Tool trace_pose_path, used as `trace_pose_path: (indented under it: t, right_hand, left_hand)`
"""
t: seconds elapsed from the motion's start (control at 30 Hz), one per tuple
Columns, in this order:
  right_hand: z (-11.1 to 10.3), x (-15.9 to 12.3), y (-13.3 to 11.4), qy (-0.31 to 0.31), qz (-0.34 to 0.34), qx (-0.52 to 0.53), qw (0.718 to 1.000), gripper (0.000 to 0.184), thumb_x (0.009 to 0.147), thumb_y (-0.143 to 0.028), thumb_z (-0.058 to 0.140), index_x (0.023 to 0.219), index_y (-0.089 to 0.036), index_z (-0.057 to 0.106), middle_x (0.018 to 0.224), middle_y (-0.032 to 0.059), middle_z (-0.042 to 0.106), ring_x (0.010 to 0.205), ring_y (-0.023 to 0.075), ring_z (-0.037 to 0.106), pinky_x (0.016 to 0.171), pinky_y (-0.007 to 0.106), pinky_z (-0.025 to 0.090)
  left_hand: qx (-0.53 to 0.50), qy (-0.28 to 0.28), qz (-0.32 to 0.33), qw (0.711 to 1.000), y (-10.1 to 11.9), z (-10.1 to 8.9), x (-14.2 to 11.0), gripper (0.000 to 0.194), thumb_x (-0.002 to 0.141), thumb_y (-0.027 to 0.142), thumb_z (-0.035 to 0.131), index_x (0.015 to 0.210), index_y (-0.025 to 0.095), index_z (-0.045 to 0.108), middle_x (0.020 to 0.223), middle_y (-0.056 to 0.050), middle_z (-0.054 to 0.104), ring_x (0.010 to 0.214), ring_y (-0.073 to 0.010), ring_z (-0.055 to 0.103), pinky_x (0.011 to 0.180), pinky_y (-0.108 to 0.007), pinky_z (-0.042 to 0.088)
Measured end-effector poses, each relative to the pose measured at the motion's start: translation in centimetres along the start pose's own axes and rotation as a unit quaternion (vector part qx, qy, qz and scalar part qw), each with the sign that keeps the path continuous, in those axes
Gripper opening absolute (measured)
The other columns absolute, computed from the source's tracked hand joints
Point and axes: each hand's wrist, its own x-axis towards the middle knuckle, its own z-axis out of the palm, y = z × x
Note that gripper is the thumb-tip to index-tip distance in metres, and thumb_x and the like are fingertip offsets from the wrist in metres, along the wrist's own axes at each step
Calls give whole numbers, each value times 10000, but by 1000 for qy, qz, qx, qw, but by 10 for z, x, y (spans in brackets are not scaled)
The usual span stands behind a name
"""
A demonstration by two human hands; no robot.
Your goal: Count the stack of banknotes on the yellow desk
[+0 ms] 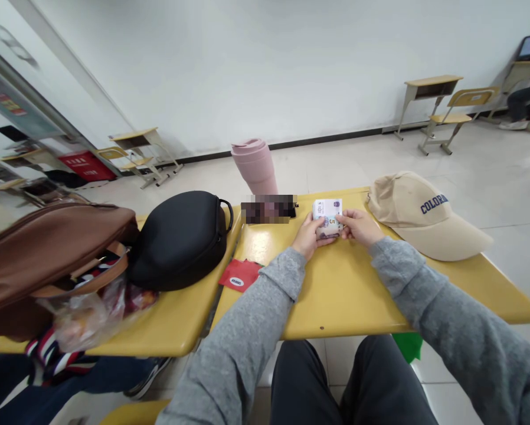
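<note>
Two yellow benches (353,298) stand side by side in this room. On the left one sits a big brown bag (52,236), a rounded black case (180,239) just beside it. A cream cap (419,218) lies at the right, and a pink tumbler (255,162) rises near the back edge. Over the right bench, I see the left grip (307,236) clasping a small stack of banknotes (327,213), the right grip (360,227) pinching its right edge.

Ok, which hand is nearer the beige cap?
Right. The right hand is just left of the beige cap; the left hand is farther left, holding the stack of notes.
</note>
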Motion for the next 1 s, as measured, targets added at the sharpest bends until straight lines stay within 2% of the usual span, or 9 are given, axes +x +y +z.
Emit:
trace_pose_path:
  t: [0.13,0.27,0.43,0.67,1.0]
  right_hand:
    - [0,-1,2,10,-54,-24,998,377,656,-449,705,614,-194,430,419,-55,478,354,77,442,367,197,299]
    - [-4,-1,1,14,-105,-94,990,418,685,-558,632,580,-189,464,424,-47,457,373,73,390,401,227,299]
    - [-8,6,5,15,-107,-63,992,467,697,-611,587,554,-176,501,491,-17,501,383,61,359,394,233,271]
    - [-9,10,11,-10,-97,-31,995,487,668,-637,606,559,-181,474,468,-33,467,377,55,339,382,218,240]
    - [-7,3,4,-56,-72,-39,995,448,622,-592,659,621,-192,457,431,-71,418,371,50,312,384,212,198]
  left_hand:
    - [-4,18,4,1000,0,0,3,280,781,330,545,1039,223,525,970,-61,642,746,-163,644,685,-360,546]
    - [6,38,-2,999,0,-1,4,271,780,358,542,995,194,561,902,-65,652,724,-167,637,660,-343,543]
    - [24,40,-15,999,2,-1,4,283,766,352,561,992,182,571,857,-60,656,671,-154,632,643,-324,539]
    - [15,53,-3,999,2,-1,4,273,767,336,559,990,178,566,842,-60,655,660,-152,630,614,-307,539]
    - [6,79,15,997,0,-2,6,246,768,334,561,956,175,579,830,-57,646,668,-155,625,579,-287,539]
